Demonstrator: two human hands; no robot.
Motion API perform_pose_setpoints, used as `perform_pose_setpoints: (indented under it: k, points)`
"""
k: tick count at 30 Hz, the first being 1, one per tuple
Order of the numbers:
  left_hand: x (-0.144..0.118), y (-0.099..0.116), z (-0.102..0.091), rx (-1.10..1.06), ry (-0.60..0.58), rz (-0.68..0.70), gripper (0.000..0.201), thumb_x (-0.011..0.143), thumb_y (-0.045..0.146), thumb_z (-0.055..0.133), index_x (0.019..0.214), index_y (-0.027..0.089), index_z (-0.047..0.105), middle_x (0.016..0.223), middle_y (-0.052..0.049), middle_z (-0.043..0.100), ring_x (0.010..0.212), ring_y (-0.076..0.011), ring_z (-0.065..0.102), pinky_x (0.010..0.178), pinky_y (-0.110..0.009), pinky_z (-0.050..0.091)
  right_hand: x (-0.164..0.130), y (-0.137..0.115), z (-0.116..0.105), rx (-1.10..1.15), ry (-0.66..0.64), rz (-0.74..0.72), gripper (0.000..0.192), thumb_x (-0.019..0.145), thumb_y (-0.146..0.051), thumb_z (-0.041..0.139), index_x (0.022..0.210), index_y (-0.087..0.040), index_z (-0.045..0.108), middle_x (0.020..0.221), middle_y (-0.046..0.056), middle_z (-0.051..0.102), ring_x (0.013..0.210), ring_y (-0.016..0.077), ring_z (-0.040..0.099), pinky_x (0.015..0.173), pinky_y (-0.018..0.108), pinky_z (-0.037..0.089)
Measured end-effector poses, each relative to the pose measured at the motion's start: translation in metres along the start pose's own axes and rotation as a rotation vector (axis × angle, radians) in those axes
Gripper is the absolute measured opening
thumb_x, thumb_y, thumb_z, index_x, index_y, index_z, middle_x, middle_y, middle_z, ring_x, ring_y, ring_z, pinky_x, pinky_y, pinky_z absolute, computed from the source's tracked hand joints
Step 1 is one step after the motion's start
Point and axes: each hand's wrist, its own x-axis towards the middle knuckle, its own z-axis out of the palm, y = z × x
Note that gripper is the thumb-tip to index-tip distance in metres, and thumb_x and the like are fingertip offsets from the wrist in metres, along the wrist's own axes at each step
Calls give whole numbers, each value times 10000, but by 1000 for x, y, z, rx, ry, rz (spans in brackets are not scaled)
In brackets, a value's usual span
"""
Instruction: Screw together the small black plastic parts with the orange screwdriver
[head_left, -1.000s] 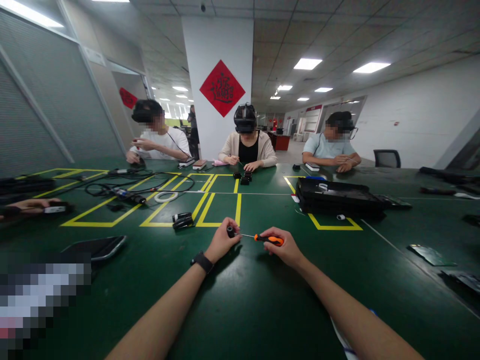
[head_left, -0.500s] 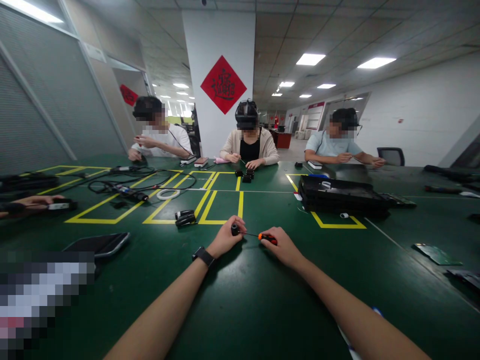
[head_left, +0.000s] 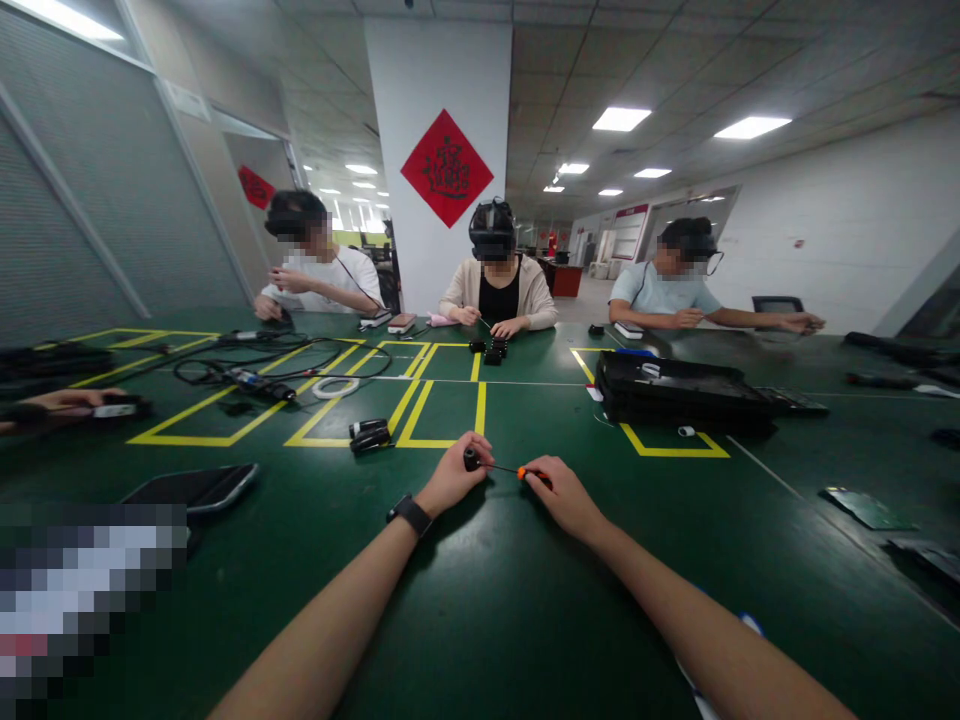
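Note:
My left hand (head_left: 452, 476) pinches a small black cylindrical part (head_left: 471, 459) just above the green table (head_left: 480, 600). A black watch sits on that wrist. My right hand (head_left: 564, 495) is closed around an orange-handled screwdriver (head_left: 531, 474). Its thin metal shaft points left and its tip meets the black part. Both hands hover close together near the table's middle, just in front of a yellow taped box.
A black device (head_left: 369, 436) lies left of my hands, a dark phone (head_left: 193, 487) further left. A black case (head_left: 679, 392) rests at the right. Cables (head_left: 255, 375) and a white tape ring (head_left: 334, 388) lie beyond. Three people sit across; another person's hand (head_left: 60, 403) is at far left.
My right hand has slid further over the screwdriver handle, so less orange shows. The person at the far right has stretched an arm out to the right.

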Motion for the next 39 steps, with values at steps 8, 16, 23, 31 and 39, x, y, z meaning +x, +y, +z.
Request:
perform_pose_setpoints:
  k: [8, 16, 23, 31, 39]
  points:
    - [0, -3, 0, 9, 14, -14, 278, 650, 70, 544, 901, 174, 490, 764, 6, 607, 736, -120, 577, 762, -288, 436, -3, -2, -3, 32, 14, 47, 173, 784, -250, 527, 936, -198, 593, 891, 34, 590, 847, 161, 529, 779, 320, 407]
    - [1, -4, -2, -3, 22, -18, 273, 648, 83, 561, 900, 168, 500, 773, -2, 613, 740, -121, 577, 765, -286, 429, -2, -2, -4, 22, 8, 54, 169, 781, -240, 525, 933, -198, 587, 894, 33, 582, 858, 167, 524, 789, 329, 405]
    - [0, -3, -2, -18, -6, -18, 262, 657, 79, 551, 897, 171, 497, 791, -2, 610, 752, -125, 580, 763, -290, 432, -3, -3, -5, 24, 0, 53, 164, 784, -232, 520, 932, -201, 583, 902, 30, 582, 861, 164, 521, 789, 321, 401]
    - [1, -3, -3, 20, -8, -16, 216, 658, 90, 563, 855, 164, 513, 804, 2, 598, 771, -123, 573, 764, -281, 430, -2, -2, -4, 23, -8, 73, 166, 780, -237, 525, 929, -198, 585, 904, 31, 588, 863, 163, 525, 791, 305, 403]
    - [1, -5, -3, -7, -26, -19, 173, 653, 84, 560, 802, 161, 521, 766, 12, 584, 722, -116, 571, 707, -258, 439, 1, -5, -5, -14, 0, 52, 209, 842, -252, 423, 876, -186, 618, 887, 47, 596, 879, 167, 516, 811, 313, 388]
